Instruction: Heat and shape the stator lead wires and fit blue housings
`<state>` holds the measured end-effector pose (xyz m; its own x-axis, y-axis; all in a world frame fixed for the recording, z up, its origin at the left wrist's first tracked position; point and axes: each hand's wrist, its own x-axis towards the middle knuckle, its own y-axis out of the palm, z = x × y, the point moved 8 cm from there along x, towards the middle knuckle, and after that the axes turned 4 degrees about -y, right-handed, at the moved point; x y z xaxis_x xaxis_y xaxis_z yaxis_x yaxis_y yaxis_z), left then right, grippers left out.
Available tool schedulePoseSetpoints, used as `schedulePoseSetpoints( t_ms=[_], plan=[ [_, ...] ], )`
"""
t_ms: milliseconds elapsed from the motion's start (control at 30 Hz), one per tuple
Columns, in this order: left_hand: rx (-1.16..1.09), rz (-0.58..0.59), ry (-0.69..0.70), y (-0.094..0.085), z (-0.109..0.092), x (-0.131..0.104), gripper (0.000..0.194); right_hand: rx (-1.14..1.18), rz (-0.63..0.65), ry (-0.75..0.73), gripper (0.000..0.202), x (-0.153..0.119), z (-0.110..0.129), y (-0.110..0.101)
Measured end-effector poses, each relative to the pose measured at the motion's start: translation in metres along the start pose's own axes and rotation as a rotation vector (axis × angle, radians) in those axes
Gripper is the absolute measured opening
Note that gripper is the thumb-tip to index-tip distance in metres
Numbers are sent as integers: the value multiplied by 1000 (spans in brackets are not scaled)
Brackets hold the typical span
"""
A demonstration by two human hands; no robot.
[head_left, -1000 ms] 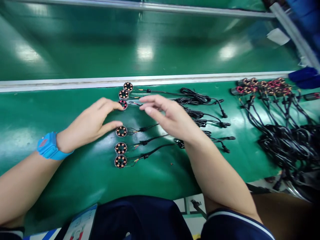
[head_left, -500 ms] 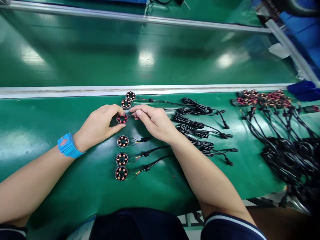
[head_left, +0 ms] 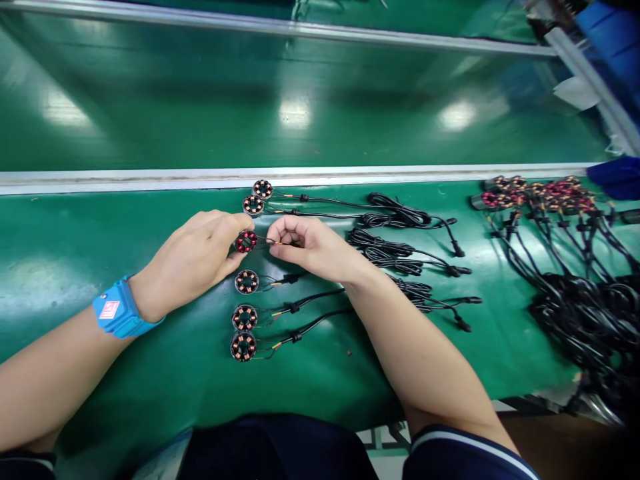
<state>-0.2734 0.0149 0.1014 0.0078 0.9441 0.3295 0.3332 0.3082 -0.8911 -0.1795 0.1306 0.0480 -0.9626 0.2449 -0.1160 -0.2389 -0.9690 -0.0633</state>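
Note:
Between the thumb and fingers of my left hand [head_left: 200,250] is a round motor stator [head_left: 246,241] with red windings, tilted a little. Thin wires [head_left: 265,239] run from its right side to my right hand [head_left: 307,245], whose thumb and forefinger pinch them. Two copper-wound stators [head_left: 253,205] sit just beyond my hands. Nearer to me, a single stator [head_left: 247,282] lies apart, and two more stators [head_left: 243,347] touch each other below it. Coloured wire ends join each one to a black cable. My right hand and forearm hide some of the cables.
Bundled black cables [head_left: 400,210] with plug ends lie right of my hands on the green bench top [head_left: 165,373]. At the far right is a heap of stators [head_left: 555,193] with tangled cables [head_left: 590,313]. A white ledge [head_left: 150,181] runs along the back.
My right fingers have shifted slightly right and down along the wires, drawing back from the stator. The red stator is now tilted more in my left hand, and my left wrist has turned.

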Motion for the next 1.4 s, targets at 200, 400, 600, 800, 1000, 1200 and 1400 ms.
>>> schedulePoseSetpoints(
  t_ms=[200,400,600,800,1000,1200,1400],
  plan=[
    [-96,63,-19,5,-1,-1,31,208,-35,87,21,1,-6,1],
    [-141,80,-44,9,0,-3,31,176,-33,81,16,-1,-2,2],
    [-202,348,-3,26,7,-4,11,-128,58,8,24,-6,-1,7],
    [-294,378,-88,13,22,1,28,-567,-73,-132,23,-19,40,-15],
    [-134,186,-179,16,43,31,33,-771,-219,-135,23,-6,54,-40],
    [-144,127,-162,33,45,39,19,-669,-187,-240,49,16,27,-27],
    [-75,0,-148,19,36,30,18,-575,-162,-157,29,18,15,-29]
  ],
)
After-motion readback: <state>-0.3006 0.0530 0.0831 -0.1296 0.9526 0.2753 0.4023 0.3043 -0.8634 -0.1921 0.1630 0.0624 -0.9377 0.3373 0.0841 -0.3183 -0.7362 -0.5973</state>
